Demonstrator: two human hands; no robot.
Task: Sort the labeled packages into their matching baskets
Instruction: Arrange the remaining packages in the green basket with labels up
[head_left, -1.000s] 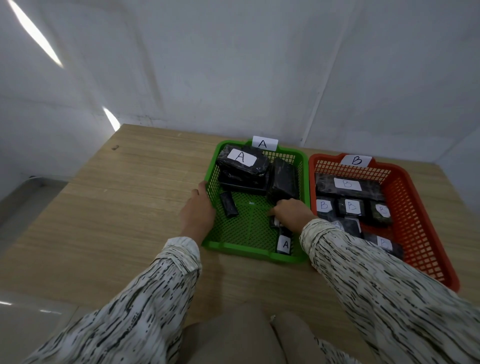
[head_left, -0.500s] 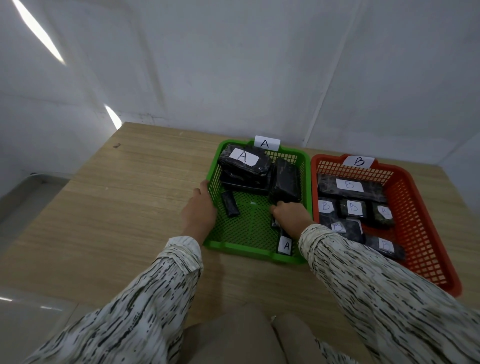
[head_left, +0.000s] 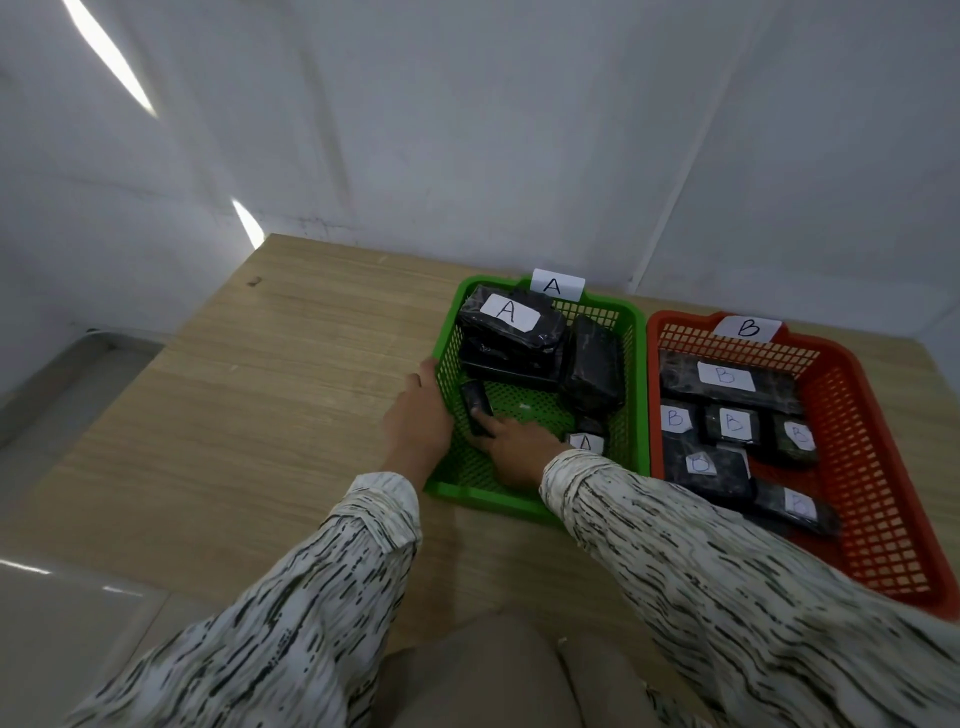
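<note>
Head view: my left hand (head_left: 418, 422) rests unclenched on the green basket (head_left: 635, 384) wall, my right hand (head_left: 511, 451) fingering, grasp unclear, a small black package (head_left: 475, 408) whose unseen label risks missorting; I count five packages here, six in the red basket (head_left: 852, 415).

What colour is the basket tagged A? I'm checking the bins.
Green basket, head view.
</note>
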